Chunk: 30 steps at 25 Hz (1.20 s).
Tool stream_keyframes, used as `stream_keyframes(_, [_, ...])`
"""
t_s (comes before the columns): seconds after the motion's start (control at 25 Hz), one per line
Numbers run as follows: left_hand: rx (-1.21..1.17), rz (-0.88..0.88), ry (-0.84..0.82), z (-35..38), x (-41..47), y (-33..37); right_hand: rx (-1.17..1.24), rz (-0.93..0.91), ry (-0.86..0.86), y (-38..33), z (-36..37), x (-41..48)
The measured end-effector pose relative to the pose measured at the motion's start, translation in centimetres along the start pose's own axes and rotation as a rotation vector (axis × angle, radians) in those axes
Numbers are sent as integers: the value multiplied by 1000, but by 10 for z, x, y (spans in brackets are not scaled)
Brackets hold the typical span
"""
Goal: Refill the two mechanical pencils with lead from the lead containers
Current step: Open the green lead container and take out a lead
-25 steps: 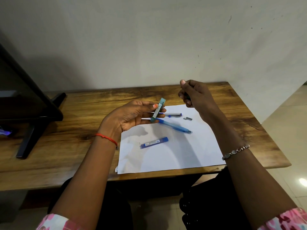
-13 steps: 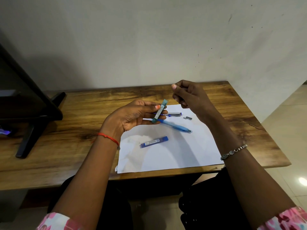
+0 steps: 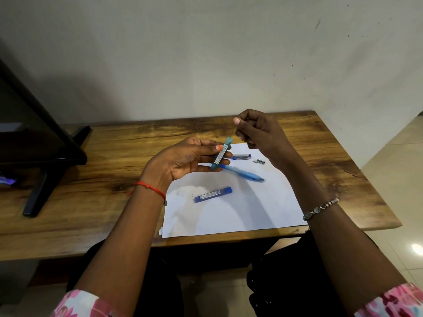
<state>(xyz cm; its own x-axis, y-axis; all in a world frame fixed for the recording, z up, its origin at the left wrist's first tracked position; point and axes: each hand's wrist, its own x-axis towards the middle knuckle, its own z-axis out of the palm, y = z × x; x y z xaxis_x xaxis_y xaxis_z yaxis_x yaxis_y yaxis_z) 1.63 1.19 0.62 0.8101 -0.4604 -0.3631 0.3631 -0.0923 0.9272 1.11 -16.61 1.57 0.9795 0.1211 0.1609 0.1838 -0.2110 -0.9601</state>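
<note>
My left hand (image 3: 187, 161) grips a teal lead container (image 3: 221, 154), tilted with its top end up and to the right. A light blue mechanical pencil (image 3: 245, 173) runs from under those fingers out over the white paper (image 3: 229, 216); I cannot tell whether the fingers hold it. My right hand (image 3: 258, 133) hovers just right of the container's top, thumb and fingers pinched together, with nothing visible in the pinch. A grey mechanical pencil (image 3: 241, 156) lies on the paper behind the left fingers, with two small loose pencil parts (image 3: 259, 161) beside it. A dark blue lead container (image 3: 212, 195) lies flat on the paper.
The paper lies on a wooden table (image 3: 114, 156) set against a wall. A black monitor (image 3: 34, 133) on its stand (image 3: 39, 191) fills the table's left end. The table's right edge drops off to a tiled floor (image 3: 400, 179).
My right hand has moved left, closer to the top of the teal container. My left hand and the container have stayed almost still.
</note>
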Motion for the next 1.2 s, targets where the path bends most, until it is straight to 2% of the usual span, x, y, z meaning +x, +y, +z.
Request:
stream_keyframes(0.44, [-22, -14, 3, 1, -2, 1, -44, 12, -8, 1, 3, 0])
stream_keyframes(0.6, [-42, -31, 6, -1, -3, 2, -26, 63, 101, 5, -1, 4])
stream_keyframes(0.72, [-60, -23, 60, -1, -3, 4, -42, 125, 167, 9, -6, 5])
stream_keyframes(0.8, [-53, 9, 115, 2, -2, 5, -59, 152, 128, 9, -4, 5])
stream_keyframes(0.96, [114, 69, 251, 10, 1, 3, -84, 185, 63, 6, 5, 2])
stream_keyframes(1.2, [182, 93, 296, 16, 2, 1, -28, 172, 38, 3, 9, 0])
